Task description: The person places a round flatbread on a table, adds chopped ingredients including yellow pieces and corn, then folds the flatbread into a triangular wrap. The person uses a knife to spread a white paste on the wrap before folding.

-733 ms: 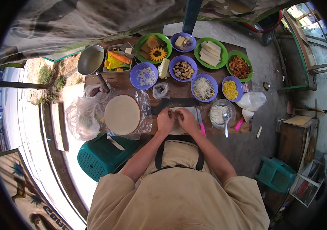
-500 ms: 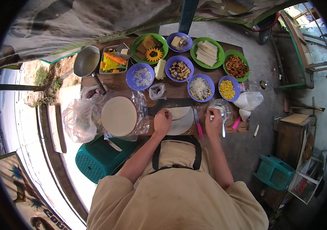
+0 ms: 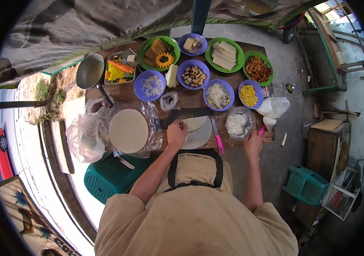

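Note:
My left hand (image 3: 176, 133) is closed, its curled fingertips at the left edge of a folded pale wrapper sheet (image 3: 195, 123). The wrapper lies on a thin grey sheet (image 3: 199, 138) at the table's near edge. To its right is a knife with a pink handle (image 3: 219, 144). My right hand (image 3: 253, 143) is closed at the lower right rim of a clear bowl of white paste (image 3: 236, 124). It seems to grip the handle of a spoon (image 3: 245, 123) dipped in the paste; the fingers partly hide it. Another pink handle (image 3: 262, 129) shows beside that hand.
A stack of round wrappers (image 3: 128, 130) lies on plastic at left, by a saucepan (image 3: 90, 72). Purple bowls hold grated cheese (image 3: 218, 94), corn (image 3: 249, 95) and browned chunks (image 3: 194, 74). Green plates hold white slices (image 3: 224, 56) and shredded filling (image 3: 258, 69). A green stool (image 3: 113, 177) stands left.
My right hand has moved right and toward me, from over the paste bowl to its lower right rim, uncovering the paste. My left hand stays at the wrapper. The view has shifted slightly.

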A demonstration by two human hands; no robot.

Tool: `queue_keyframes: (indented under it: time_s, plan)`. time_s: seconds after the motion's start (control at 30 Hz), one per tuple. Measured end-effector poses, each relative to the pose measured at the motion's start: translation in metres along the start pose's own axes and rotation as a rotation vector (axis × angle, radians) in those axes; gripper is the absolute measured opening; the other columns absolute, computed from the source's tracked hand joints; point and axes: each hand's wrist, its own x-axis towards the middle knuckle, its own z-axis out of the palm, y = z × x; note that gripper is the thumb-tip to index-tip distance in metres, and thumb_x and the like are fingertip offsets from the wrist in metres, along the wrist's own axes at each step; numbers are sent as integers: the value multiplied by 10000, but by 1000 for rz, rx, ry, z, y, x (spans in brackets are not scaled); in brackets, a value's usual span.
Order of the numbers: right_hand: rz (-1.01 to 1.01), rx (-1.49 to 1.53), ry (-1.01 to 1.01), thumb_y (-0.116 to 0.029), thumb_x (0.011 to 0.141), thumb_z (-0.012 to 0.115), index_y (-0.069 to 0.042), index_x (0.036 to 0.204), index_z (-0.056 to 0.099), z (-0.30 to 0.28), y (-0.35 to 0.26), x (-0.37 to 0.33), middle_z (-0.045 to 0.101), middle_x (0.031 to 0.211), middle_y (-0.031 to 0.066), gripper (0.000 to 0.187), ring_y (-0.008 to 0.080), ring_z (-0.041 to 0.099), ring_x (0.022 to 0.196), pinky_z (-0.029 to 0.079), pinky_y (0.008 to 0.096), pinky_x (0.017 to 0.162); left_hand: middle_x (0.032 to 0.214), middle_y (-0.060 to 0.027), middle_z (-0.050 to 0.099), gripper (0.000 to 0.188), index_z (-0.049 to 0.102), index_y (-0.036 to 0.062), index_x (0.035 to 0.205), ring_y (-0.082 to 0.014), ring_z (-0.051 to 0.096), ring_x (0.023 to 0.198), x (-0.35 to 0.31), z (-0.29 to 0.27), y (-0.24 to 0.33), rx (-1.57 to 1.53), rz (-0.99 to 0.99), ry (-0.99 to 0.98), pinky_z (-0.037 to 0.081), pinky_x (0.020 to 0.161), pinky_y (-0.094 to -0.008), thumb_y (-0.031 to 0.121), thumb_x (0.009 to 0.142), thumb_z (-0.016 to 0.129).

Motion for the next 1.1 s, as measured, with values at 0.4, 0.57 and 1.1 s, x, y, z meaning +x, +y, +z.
queue_keyframes:
  time_s: [0.4,0.57,1.1]
  plan:
    - [-315,74,-263,-186,950,705,-18,1248,545,65,-81,-55,628,1141,261,378,473,699,927,593,549,783,920,-205,766,412,752,-50,1160,-304,770,834,1,-5,-7,31,80,-99,620,796,-420,133,791,741]
    - [-265,194,-291,-182,942,698,-9,1212,533,73,-70,-58,632,1136,266,360,489,686,955,579,565,807,912,-227,757,370,752,-35,1162,-323,766,836,3,-1,-12,23,95,-105,620,790,-421,91,819,690]
    - [4,179,-187,-229,1041,552,-41,1290,677,-2,-34,-21,732,1031,276,336,471,701,983,538,576,838,1021,-250,708,288,702,60,1181,-457,702,947,9,-3,8,241,204,-143,571,834,-537,49,898,648]
